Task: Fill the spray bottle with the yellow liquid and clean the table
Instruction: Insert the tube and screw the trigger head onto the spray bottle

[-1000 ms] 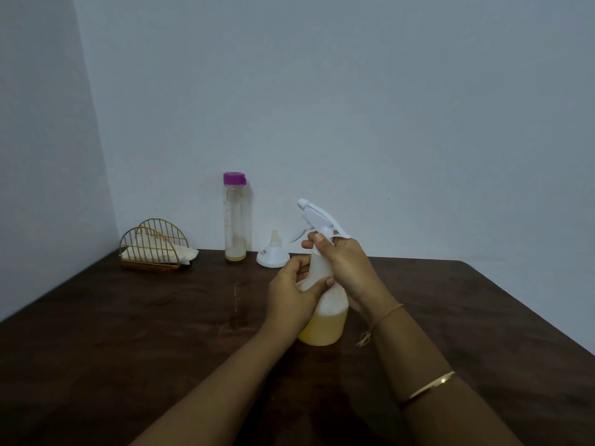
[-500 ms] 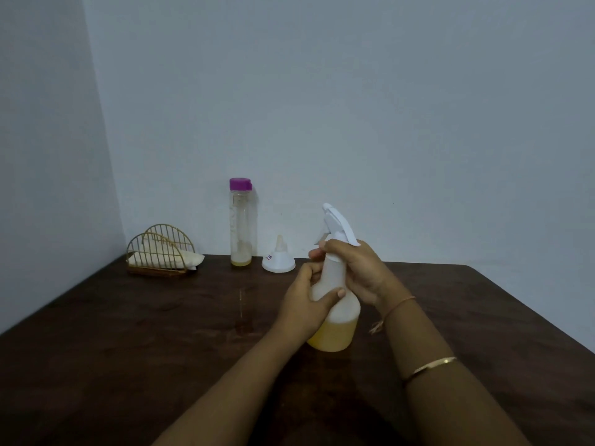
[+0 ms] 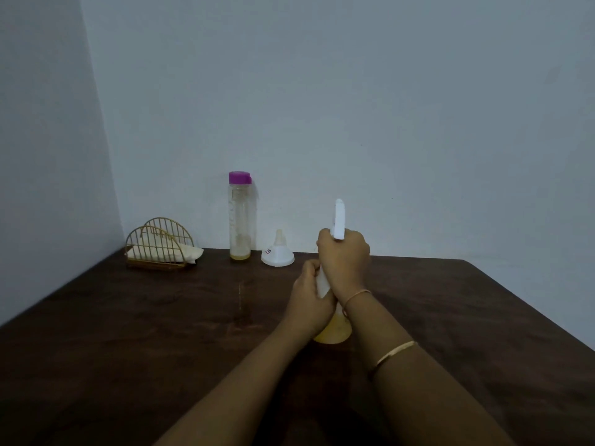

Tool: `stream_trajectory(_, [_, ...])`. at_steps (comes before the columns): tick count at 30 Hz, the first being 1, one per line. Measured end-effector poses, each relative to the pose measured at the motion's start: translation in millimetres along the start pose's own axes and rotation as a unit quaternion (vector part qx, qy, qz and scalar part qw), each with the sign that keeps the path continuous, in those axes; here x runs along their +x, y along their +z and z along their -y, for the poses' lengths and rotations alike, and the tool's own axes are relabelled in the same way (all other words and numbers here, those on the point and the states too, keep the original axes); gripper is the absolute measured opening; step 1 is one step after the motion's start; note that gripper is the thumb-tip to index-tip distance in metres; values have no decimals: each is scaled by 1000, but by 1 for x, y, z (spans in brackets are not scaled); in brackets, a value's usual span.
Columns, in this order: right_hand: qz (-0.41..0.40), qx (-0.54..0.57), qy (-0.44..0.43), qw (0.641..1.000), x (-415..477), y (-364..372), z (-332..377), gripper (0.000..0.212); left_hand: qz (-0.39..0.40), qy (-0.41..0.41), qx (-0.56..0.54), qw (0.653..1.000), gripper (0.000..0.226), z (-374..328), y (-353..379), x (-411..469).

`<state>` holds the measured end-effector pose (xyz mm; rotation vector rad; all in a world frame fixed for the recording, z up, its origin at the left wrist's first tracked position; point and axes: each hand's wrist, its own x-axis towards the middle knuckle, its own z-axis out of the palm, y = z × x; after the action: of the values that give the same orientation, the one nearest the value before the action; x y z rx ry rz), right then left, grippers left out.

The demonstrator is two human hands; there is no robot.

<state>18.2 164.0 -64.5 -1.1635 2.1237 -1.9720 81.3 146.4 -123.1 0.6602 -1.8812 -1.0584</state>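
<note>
The spray bottle, judged filled, is gripped by the left hand, its head by the right hand; cleaning the table is left.

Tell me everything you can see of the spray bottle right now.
The translucent white plastic spray bottle appears to stand upright on the dark brown wooden table. Its white trigger head sticks up above the right hand, which grips it at the collar; the left hand wraps the neck below. Yellow liquid shows in the rounded base; the hands hide its level.
</note>
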Motion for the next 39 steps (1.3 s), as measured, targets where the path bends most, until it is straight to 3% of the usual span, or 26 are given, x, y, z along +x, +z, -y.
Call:
stream_trajectory(3, [-6, -2, 4, 1000, -1, 2, 0, 30, -10, 1, 1, 1000, 36, 0, 1, 0])
stream_trajectory(5, [114, 118, 67, 984, 9, -6, -4, 19, 9, -1, -17, 1000, 36, 1, -1, 0])
stream_trajectory(7, [274, 232, 119, 926, 22, -21, -10, 18, 38, -11, -40, 998, 39, 2, -5, 2])
stream_trajectory(9, [383, 271, 138, 872, 33, -32, -15, 29, 67, -26, -49, 996, 40, 3, -7, 4])
stream_trajectory(11, [436, 272, 139, 847, 39, -34, -17, 26, 84, -35, -63, 994, 41, 3, -9, 6])
stream_trajectory(13, [439, 260, 136, 849, 38, -30, -15, 8, 83, -39, -84, 992, 44, 4, -8, 8])
stream_trajectory(15, [390, 232, 108, 885, 33, -24, -13, 27, 70, -37, -78, 994, 45, 4, -6, 6])
stream_trajectory(18, [270, 163, 55, 947, 20, -18, -10, 41, 22, -14, -27, 999, 37, 6, 1, 3])
stream_trajectory(20, [175, 105, 38, 978, 13, -10, -8, 35, -6, -6, -1, 1000, 33, 6, 4, 1])
stream_trajectory(23, [41, 2, 35, 999, 7, 1, -5, 21, -30, 13, 1, 999, 26, 4, 6, -1])
stream_trajectory(25, [6, -32, 26, 999, 4, 4, -4, 21, -33, 18, -1, 999, 27, 4, 6, -1])
stream_trajectory(28, [93, 98, 59, 989, 9, -2, -7, 11, -1, -3, -5, 1000, 32, 6, 2, 0])
stream_trajectory(30, [233, 220, 109, 941, 17, -13, -10, 7, 22, -16, -20, 999, 34, 8, 0, 1])
stream_trajectory(32, [356, 268, 125, 887, 28, -26, -15, 17, 36, -30, -33, 998, 38, 8, -2, 1])
stream_trajectory(35, [444, 293, 137, 836, 36, -33, -17, 26, 52, -47, -49, 996, 41, 7, -4, 3])
stream_trajectory(37, [421, 266, 127, 858, 34, -30, -16, 21, 51, -42, -54, 996, 38, 8, -4, 3])
stream_trajectory(39, [340, 223, 92, 909, 27, -24, -17, 19, 37, -29, -42, 998, 34, 8, -1, 2])
